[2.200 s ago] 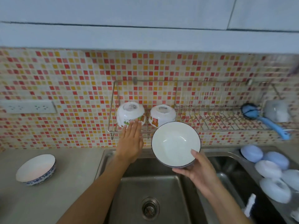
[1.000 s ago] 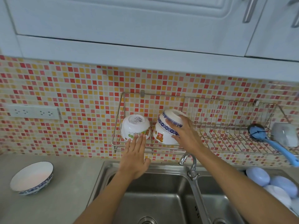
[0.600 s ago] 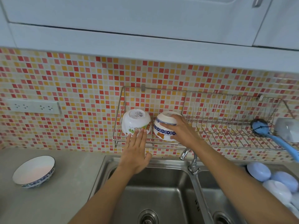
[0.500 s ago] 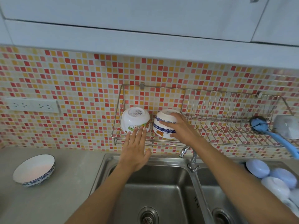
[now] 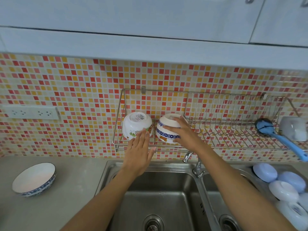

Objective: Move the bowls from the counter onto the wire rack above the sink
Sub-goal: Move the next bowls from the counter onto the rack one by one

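Bowls sit in two places. Two stand upside down at the left end of the wire rack, which is fixed to the mosaic tile wall above the sink. The leftmost is a white bowl with a cartoon print, its foot ring and label facing out. Just beside it, on its right, is a blue-banded bowl, stacked over another bowl whose orange-printed rim shows beneath it.

The person's right hand lies over the blue-banded bowl, fingers spread and curved around its side and base, gripping it. The left hand is flat, fingers straight and close together, the fingertips touching the lower side of the cartoon bowl; it grasps nothing.

A third bowl with a blue patterned rim stands upright on the grey desk, well to the left of the sink.

At the rack's right end lie a blue-handled brush and a pale grey cup. Several pale blue and white lidded dishes are piled to the right of the sink. A chrome tap rises between the two basins, and a white socket strip is on the wall at left.
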`<act>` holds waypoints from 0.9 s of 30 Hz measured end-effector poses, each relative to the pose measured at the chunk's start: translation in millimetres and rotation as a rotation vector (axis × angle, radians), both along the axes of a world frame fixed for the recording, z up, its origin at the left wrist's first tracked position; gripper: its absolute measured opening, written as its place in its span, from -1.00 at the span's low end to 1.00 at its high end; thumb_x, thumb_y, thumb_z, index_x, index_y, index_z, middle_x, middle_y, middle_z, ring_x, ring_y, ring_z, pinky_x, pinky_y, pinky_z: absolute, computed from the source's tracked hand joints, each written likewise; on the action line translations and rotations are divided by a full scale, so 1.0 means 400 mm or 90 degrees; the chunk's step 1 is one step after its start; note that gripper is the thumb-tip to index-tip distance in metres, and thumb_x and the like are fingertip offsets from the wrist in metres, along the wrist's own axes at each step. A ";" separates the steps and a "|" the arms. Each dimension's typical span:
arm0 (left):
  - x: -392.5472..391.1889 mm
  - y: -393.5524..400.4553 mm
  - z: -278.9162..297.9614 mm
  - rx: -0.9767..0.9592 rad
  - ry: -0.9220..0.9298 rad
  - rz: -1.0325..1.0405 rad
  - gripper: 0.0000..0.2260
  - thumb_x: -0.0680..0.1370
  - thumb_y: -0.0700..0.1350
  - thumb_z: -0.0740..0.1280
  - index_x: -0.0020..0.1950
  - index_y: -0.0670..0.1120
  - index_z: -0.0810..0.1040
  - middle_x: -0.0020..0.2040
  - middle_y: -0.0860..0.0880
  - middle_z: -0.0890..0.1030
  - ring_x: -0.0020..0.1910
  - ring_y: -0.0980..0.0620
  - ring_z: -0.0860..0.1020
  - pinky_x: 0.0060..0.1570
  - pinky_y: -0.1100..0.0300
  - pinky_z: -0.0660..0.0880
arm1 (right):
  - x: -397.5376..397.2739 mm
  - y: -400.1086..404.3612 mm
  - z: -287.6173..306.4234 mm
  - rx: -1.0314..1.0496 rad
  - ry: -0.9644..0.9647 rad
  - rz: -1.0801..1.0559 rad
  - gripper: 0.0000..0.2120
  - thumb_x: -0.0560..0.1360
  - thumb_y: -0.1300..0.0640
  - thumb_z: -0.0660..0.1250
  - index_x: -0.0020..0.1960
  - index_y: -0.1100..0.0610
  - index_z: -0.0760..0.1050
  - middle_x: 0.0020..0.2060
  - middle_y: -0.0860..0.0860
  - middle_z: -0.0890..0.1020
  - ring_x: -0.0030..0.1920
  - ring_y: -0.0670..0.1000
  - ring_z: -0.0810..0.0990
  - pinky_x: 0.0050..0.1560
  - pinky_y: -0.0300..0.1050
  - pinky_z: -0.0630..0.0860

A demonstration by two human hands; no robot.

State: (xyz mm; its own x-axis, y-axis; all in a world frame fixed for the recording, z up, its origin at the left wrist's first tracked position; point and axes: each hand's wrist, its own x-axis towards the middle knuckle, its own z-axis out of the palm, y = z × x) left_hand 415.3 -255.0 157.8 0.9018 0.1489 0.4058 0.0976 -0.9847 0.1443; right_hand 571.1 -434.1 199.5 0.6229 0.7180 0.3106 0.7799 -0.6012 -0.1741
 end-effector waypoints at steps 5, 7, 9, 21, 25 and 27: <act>0.031 -0.026 0.025 -0.030 0.031 -0.051 -0.38 0.55 0.27 -0.23 0.52 -0.01 -0.25 0.52 0.04 -0.26 0.50 0.09 -0.24 0.43 0.12 -0.23 | 0.001 -0.012 -0.013 0.091 0.086 0.003 -0.45 0.48 0.28 0.41 0.37 -0.16 0.46 0.53 0.00 0.15 0.55 0.11 -0.02 0.50 0.22 0.11; 0.037 -0.031 0.022 -0.014 0.043 -0.051 -0.37 0.54 0.28 -0.25 0.52 -0.02 -0.24 0.53 0.03 -0.24 0.51 0.08 -0.22 0.42 0.12 -0.24 | -0.003 -0.017 -0.016 0.107 0.123 -0.012 -0.54 0.53 0.29 0.34 0.32 -0.13 0.52 0.54 0.02 0.17 0.56 0.10 -0.01 0.52 0.19 0.07; 0.040 -0.030 0.016 0.003 0.045 -0.046 -0.36 0.54 0.29 -0.27 0.52 -0.02 -0.23 0.54 0.02 -0.22 0.51 0.07 -0.22 0.42 0.12 -0.25 | -0.009 -0.019 -0.018 0.113 0.137 -0.027 -0.54 0.56 0.27 0.30 0.36 -0.13 0.48 0.55 0.02 0.16 0.57 0.08 -0.04 0.53 0.16 0.05; 0.040 -0.037 0.014 0.016 0.048 -0.030 -0.34 0.55 0.30 -0.23 0.53 -0.05 -0.19 0.55 -0.01 -0.17 0.52 0.03 -0.19 0.47 0.07 -0.23 | -0.029 0.010 -0.021 0.057 0.092 -0.207 -0.33 0.56 -0.15 0.21 0.56 -0.03 0.00 0.58 0.03 -0.05 0.56 0.13 0.00 0.42 0.21 0.27; 0.024 -0.033 0.020 0.006 0.062 -0.043 -0.33 0.56 0.29 -0.19 0.53 -0.08 -0.22 0.54 -0.04 -0.21 0.52 0.02 -0.20 0.43 0.11 -0.28 | -0.033 0.007 -0.020 0.038 0.088 -0.229 -0.35 0.57 -0.16 0.16 0.56 -0.02 0.01 0.59 0.01 -0.07 0.55 0.15 0.06 0.34 0.21 0.38; 0.005 -0.021 0.028 -0.008 0.072 -0.052 -0.34 0.57 0.28 -0.16 0.53 -0.09 -0.22 0.54 -0.05 -0.20 0.52 0.01 -0.20 0.41 0.13 -0.28 | -0.042 0.006 -0.020 0.050 0.069 -0.241 -0.39 0.58 -0.13 0.15 0.56 0.02 0.07 0.59 0.04 -0.02 0.54 0.16 0.12 0.35 0.21 0.39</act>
